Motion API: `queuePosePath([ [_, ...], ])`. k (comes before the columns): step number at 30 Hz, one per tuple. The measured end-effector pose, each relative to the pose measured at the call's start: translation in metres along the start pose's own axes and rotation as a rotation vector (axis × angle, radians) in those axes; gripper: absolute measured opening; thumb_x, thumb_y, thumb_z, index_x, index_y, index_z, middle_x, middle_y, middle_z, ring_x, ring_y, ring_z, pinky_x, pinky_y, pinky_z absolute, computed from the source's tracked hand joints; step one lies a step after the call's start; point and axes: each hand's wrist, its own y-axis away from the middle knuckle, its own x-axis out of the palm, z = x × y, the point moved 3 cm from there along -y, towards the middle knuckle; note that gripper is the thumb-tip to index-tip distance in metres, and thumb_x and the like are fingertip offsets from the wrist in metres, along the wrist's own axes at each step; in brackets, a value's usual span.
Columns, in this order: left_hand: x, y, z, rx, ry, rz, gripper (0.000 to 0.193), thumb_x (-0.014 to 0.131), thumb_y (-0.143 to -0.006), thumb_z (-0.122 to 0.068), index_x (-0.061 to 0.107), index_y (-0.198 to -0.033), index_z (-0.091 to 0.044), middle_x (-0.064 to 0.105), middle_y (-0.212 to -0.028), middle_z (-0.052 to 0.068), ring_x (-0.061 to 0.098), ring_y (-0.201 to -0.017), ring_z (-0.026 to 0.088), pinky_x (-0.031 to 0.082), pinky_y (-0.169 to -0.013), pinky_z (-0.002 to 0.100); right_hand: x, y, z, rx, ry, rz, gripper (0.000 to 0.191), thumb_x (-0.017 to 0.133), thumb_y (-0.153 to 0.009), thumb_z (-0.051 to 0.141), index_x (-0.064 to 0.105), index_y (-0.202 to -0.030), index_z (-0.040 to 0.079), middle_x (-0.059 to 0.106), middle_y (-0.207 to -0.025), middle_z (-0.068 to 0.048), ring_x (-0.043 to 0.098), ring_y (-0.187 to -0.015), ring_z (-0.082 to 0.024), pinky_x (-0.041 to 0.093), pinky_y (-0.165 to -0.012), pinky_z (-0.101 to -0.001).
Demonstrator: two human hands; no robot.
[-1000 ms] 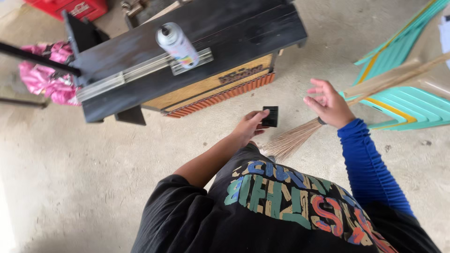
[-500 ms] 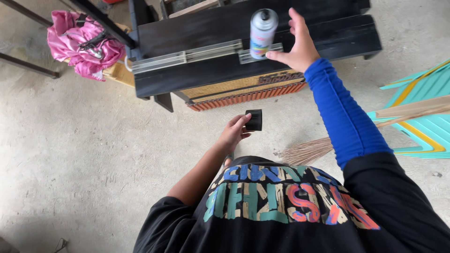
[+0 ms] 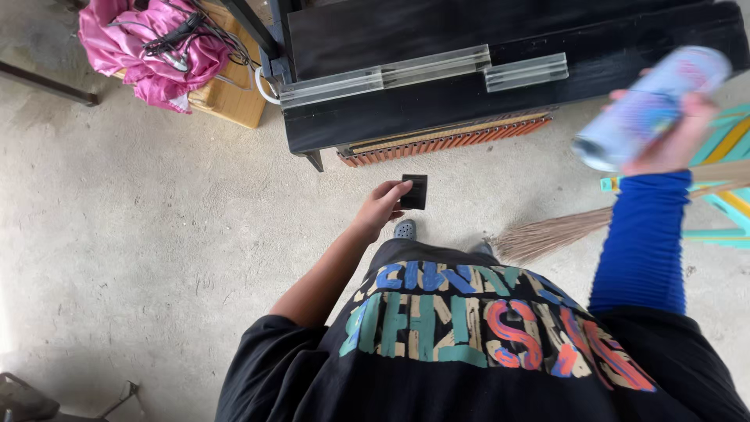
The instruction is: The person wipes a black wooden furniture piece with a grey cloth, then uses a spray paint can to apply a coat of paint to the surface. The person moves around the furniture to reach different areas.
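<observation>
Your right hand (image 3: 670,141) is wrapped around a spray can (image 3: 652,105), fingers closed about its body, and you carry it tilted out to your right, clear of the black workbench (image 3: 437,125) and above the teal chair (image 3: 723,195); the can is blurred, so I cannot tell which way its nozzle points. Your left hand (image 3: 381,207) pinches a small black rectangular piece (image 3: 414,191) by its edge with thumb and fingers closed on it, held low in front of your body over the bare concrete floor (image 3: 156,227), flat face up, probably so that face stays exposed and your fingers stay off it. On the bench lie 2 clear plastic strips (image 3: 426,74), end to end along its front. A broom (image 3: 562,230) lies beside your feet, and a pink cloth (image 3: 148,47) with cables rests on a wooden box (image 3: 234,101) at the left.
</observation>
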Motion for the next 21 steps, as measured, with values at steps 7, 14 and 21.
queuePosePath([
  [7,0.041,-0.025,-0.020,0.038,-0.265,0.196,0.068,0.070,-0.085,-0.052,0.065,-0.128,0.000,0.074,-0.105,0.014,0.068,-0.095,0.021,0.052,-0.082,0.033,-0.111,0.089,0.027,0.184,0.018,-0.110,0.069,0.063,-0.098,0.060,0.053,-0.143,0.008,0.064,-0.117,-0.020,0.067,-0.093,-0.032,0.054,-0.080,-0.0425],
  [14,0.094,-0.043,-0.019,-0.013,-0.403,0.340,0.075,0.070,-0.081,-0.059,0.066,-0.127,0.000,0.075,-0.105,0.016,0.071,-0.094,0.023,0.053,-0.080,0.034,-0.141,0.109,0.042,0.108,0.000,-0.137,0.070,0.064,-0.098,0.059,0.051,-0.142,0.006,0.064,-0.115,-0.016,0.064,-0.098,-0.030,0.054,-0.088,-0.0434],
  [21,0.140,-0.068,-0.036,0.055,-0.378,0.347,0.073,0.071,-0.080,-0.058,0.068,-0.124,0.000,0.073,-0.105,0.013,0.067,-0.093,0.020,0.053,-0.078,0.033,-0.145,0.094,0.088,-0.034,0.420,-0.046,0.088,0.065,-0.082,0.066,0.040,-0.153,0.021,0.060,-0.117,-0.015,0.061,-0.092,-0.035,0.054,-0.075,-0.0571],
])
